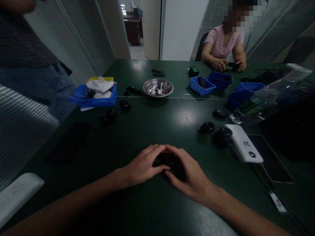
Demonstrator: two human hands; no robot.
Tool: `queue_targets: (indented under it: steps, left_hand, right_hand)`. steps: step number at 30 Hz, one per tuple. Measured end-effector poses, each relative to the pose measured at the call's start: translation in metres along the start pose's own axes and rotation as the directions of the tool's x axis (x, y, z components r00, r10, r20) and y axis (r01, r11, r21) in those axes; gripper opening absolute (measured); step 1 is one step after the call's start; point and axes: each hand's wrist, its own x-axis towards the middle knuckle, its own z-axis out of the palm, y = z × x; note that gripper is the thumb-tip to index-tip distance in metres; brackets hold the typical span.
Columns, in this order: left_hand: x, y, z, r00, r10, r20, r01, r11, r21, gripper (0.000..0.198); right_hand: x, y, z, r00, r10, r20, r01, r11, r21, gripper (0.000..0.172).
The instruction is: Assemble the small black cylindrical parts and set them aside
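Observation:
My left hand (142, 165) and my right hand (190, 173) curve toward each other low over the table, their fingers meeting at the far side and the thumbs near each other. Between them is a small, glossy black part (169, 159), mostly hidden by the fingers and shadow; its kind is unclear. Both hands are closed around it, though the exact contact is hidden. To the right lie a black ring-shaped part (207, 127) and a larger black round part (223, 136). More black round parts (112, 114) lie to the left.
On the green table (157, 124) stand a metal bowl (158, 82) with small white items, a filled blue tray (98, 100), blue bins (201, 87) and a plastic bottle (261, 98). A white device (243, 144) overlaps a phone (273, 160). One person sits opposite; another stands left.

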Motion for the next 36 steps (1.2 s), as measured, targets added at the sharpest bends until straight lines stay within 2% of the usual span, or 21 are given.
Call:
queue_targets:
  steps: [14,18,22,27,32,36]
  left_hand:
    - [0.0005,0.0020,-0.0015,1.000,-0.003,0.001,0.003,1.000,0.006,0.051]
    - [-0.0002,0.0009,-0.0011,1.000,-0.012,0.008,0.012,1.000,0.007,0.049]
    - [-0.0004,0.0000,-0.0002,1.000,-0.008,0.003,0.008,1.000,-0.009,0.053]
    - [0.0005,0.0010,-0.0002,1.000,-0.015,0.000,0.015,1.000,0.007,0.050]
    - [0.0012,0.0020,-0.0004,1.000,-0.007,-0.006,0.007,1.000,0.004,0.052]
    - [0.0005,0.0015,-0.0006,1.000,-0.008,-0.003,0.008,1.000,0.004,0.052]
  right_hand:
    - [-0.0027,0.0031,0.0007,1.000,-0.031,0.001,0.031,0.999,0.041,0.083]
    - [-0.0027,0.0024,0.0006,1.000,0.001,0.004,-0.001,1.000,0.016,0.077]
    - [-0.0018,0.0013,0.0006,1.000,-0.031,-0.002,0.031,0.999,0.030,0.081]
    - [-0.0031,0.0061,0.0026,1.000,-0.008,-0.007,0.008,1.000,0.027,0.073]
    - [-0.0051,0.0101,0.0037,0.999,-0.032,-0.005,0.032,0.998,0.045,0.082]
    - [-0.0023,0.0033,0.0017,0.999,-0.031,0.006,0.031,0.999,0.026,0.086]
